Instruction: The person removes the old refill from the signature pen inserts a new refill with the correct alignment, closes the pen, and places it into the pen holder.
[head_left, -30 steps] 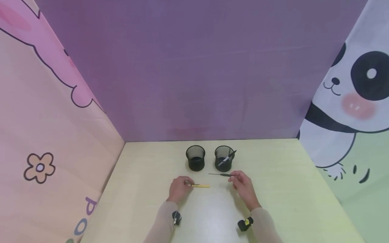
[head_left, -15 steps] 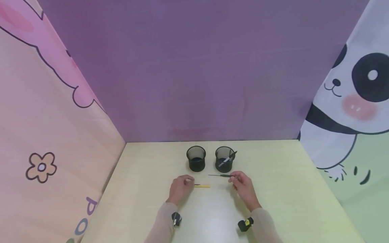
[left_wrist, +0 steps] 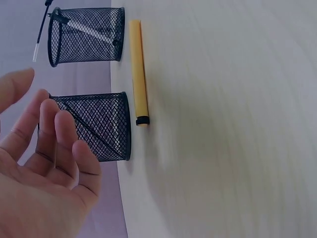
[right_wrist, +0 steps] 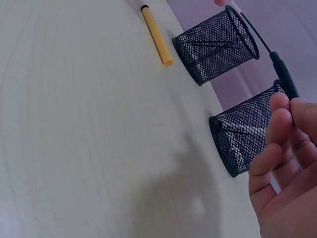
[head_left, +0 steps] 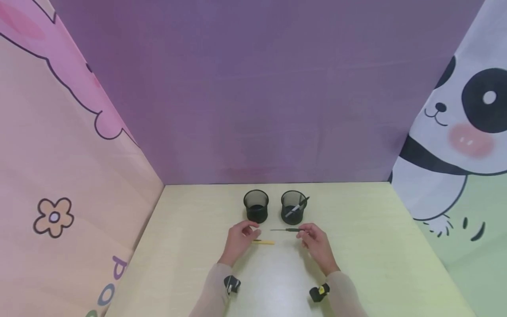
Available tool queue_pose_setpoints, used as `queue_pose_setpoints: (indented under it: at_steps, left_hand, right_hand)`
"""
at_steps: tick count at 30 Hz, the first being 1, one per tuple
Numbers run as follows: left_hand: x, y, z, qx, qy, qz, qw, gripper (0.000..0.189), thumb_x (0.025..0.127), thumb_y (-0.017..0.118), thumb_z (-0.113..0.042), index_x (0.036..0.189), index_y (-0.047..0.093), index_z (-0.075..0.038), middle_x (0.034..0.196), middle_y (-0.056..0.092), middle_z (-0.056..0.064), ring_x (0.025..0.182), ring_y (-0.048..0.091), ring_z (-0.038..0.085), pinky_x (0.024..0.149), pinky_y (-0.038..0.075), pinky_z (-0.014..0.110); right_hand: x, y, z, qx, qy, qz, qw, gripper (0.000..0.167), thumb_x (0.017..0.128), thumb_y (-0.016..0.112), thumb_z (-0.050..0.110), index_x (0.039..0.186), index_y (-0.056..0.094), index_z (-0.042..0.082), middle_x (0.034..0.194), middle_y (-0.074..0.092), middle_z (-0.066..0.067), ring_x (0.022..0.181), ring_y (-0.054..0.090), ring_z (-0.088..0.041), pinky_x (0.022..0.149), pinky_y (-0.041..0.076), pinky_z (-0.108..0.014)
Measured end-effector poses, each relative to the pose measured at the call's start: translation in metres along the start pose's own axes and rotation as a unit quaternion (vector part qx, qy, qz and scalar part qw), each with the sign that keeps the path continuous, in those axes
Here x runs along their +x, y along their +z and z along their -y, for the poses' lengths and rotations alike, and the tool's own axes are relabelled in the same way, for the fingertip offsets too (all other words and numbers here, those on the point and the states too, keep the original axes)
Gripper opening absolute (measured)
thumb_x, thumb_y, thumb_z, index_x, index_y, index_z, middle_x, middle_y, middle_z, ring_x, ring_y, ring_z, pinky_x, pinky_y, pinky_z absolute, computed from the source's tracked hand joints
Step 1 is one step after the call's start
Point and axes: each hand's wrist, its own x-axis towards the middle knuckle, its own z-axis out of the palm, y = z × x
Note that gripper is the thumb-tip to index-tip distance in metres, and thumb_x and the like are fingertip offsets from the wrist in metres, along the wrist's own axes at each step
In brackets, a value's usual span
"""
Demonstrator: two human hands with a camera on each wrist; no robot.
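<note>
My right hand (head_left: 317, 244) pinches the dark handle of a thin tool (right_wrist: 283, 72) between thumb and fingertips. The tool's slim shaft ends in a clear tip and points left. My left hand (head_left: 239, 242) holds nothing; its fingers bend slightly and stand apart from the thumb, a short way left of that tip. A yellow tube (left_wrist: 138, 74) with a black ring at one end lies on the table between the hands. Behind stand two black mesh cups, the left cup (head_left: 256, 215) and the right cup (head_left: 291, 216).
A black-and-white pen (head_left: 297, 207) leans in the right cup. Through the left cup's mesh, a dark slanting line shows in the left wrist view. The pale table (head_left: 190, 220) ends at a purple backdrop (head_left: 253, 110), with printed side panels to left and right.
My left hand has moved up and right, its thumb and fingers parting. A small dark thing at its fingertips one second ago no longer shows. My right hand stays nearly still with the tool.
</note>
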Motion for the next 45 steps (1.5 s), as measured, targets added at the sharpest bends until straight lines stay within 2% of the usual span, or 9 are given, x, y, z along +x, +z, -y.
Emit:
queue_pose_setpoints:
  at_steps: [3,10,13,20,27,38,45]
  left_hand:
    - [0.000,0.000,-0.001,-0.011,0.006,0.008,0.9999,0.025,0.092,0.076,-0.026,0.113,0.074,-0.012,0.088,0.066,0.000,0.079,0.058,0.012,0.065,0.050,0.023]
    - [0.000,0.001,-0.006,-0.025,-0.009,0.032,0.9991,0.030,0.093,0.074,-0.032,0.117,0.073,-0.014,0.092,0.067,0.002,0.082,0.059,0.015,0.067,0.050,0.026]
    - [0.000,0.001,-0.007,-0.025,-0.004,0.041,0.9988,0.029,0.095,0.072,-0.032,0.118,0.073,-0.014,0.093,0.067,0.003,0.084,0.060,0.016,0.070,0.050,0.026]
    - [0.000,0.004,-0.008,-0.029,-0.006,0.051,0.9983,0.024,0.098,0.068,-0.037,0.115,0.074,-0.021,0.096,0.068,-0.003,0.088,0.060,0.015,0.074,0.051,0.028]
    - [0.001,0.007,-0.009,-0.022,-0.015,0.056,0.9981,0.027,0.098,0.065,-0.044,0.112,0.074,-0.022,0.099,0.068,-0.003,0.092,0.058,0.014,0.079,0.049,0.029]
    - [0.000,0.010,-0.006,0.009,-0.016,0.081,0.9966,0.020,0.101,0.064,-0.035,0.110,0.074,-0.019,0.103,0.073,-0.004,0.094,0.062,0.012,0.085,0.052,0.033]
    - [-0.001,0.011,-0.006,0.016,-0.014,0.092,0.9956,0.016,0.100,0.065,-0.032,0.103,0.074,-0.019,0.096,0.072,-0.005,0.088,0.062,0.011,0.081,0.052,0.031]
  right_hand:
    - [0.000,0.002,0.000,-0.002,0.002,0.002,1.0000,0.020,0.101,0.059,0.007,0.119,0.063,-0.001,0.091,0.071,-0.006,0.069,0.056,-0.016,0.063,0.049,-0.029]
    - [0.000,0.004,0.003,-0.018,0.006,0.001,0.9998,0.016,0.101,0.060,0.007,0.115,0.065,0.003,0.093,0.071,-0.009,0.071,0.058,-0.020,0.061,0.048,-0.030]
    - [0.000,0.006,0.003,-0.025,0.007,0.002,0.9997,0.015,0.101,0.060,0.007,0.115,0.065,0.004,0.094,0.072,-0.010,0.072,0.058,-0.020,0.062,0.049,-0.031]
    - [0.000,0.010,0.002,-0.028,0.010,0.006,0.9995,0.014,0.101,0.059,0.006,0.113,0.065,0.006,0.094,0.072,-0.008,0.073,0.058,-0.020,0.066,0.050,-0.032]
    - [0.000,0.012,0.002,-0.024,0.017,0.014,0.9995,0.013,0.101,0.059,0.007,0.113,0.064,0.007,0.095,0.071,-0.009,0.074,0.058,-0.020,0.065,0.049,-0.032]
    - [0.000,0.011,0.000,-0.025,0.009,0.017,0.9995,0.013,0.101,0.059,0.006,0.113,0.064,0.006,0.095,0.071,-0.009,0.074,0.058,-0.021,0.065,0.050,-0.032]
    - [0.000,0.009,0.000,-0.032,0.009,0.015,0.9993,0.015,0.102,0.059,0.008,0.115,0.065,0.007,0.096,0.072,-0.008,0.075,0.059,-0.020,0.066,0.051,-0.033]
